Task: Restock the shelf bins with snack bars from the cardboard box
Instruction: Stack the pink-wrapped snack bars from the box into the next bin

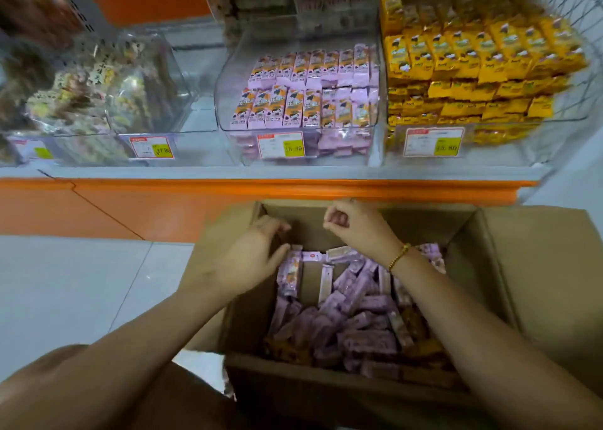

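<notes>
Low in the frame's centre, our open brown cardboard box (476,266) holds loose purple-wrapped snack bars (359,315). Our left hand (251,260) reaches in at its left wall, fingers loose, gripping nothing. Our right hand (352,224) is curled into an empty fist near the far wall. Matching bars part-fill the clear plastic shelf bin (225,103), upper centre.

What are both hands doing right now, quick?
Left hand: open, beside a purple snack bar in the cardboard box.
Right hand: closed, fingers curled, holding nothing visible.
</notes>
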A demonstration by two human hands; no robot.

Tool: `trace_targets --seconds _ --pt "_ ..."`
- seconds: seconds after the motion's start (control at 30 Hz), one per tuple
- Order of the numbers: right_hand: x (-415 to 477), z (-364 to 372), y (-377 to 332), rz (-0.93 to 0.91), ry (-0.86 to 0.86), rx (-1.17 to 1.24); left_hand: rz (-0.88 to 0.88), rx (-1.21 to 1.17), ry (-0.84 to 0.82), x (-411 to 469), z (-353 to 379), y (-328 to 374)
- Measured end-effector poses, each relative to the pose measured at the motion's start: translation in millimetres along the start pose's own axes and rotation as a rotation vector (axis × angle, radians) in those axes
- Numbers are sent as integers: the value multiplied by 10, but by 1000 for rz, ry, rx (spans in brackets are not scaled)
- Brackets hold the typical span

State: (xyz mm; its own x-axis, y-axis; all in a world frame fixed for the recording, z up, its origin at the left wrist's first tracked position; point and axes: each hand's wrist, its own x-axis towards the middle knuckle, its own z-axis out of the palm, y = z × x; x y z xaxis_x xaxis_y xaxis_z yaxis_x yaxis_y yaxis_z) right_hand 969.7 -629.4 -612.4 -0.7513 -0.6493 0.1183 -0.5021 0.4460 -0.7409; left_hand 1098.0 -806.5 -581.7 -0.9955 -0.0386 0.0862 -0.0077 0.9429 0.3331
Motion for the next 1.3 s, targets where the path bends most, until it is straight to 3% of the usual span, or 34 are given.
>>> trace_targets --seconds 0.07,0.17,0.33,0.5,0.73,0.97,1.3 --pt "-97 259 416 163 -135 -17 -138 -26 -127 -161 167 -100" --pt "-298 558 890 333 -265 -8 -318 43 -179 -346 242 -262" --pt "-413 922 1213 530 -459 -18 -379 72 -227 -520 311 -429" --pt "-371 1192 1263 357 -719 -178 -386 136 -335 -524 393 -475" --pt "-239 1366 1306 194 -974 -395 -398 212 -364 -460 410 -473" --pt "-411 1476 1403 72 -930 -455 -414 240 -385 -480 462 -475" --pt "-488 1169 1294 96 -759 -311 -408 330 -444 -383 359 -305"
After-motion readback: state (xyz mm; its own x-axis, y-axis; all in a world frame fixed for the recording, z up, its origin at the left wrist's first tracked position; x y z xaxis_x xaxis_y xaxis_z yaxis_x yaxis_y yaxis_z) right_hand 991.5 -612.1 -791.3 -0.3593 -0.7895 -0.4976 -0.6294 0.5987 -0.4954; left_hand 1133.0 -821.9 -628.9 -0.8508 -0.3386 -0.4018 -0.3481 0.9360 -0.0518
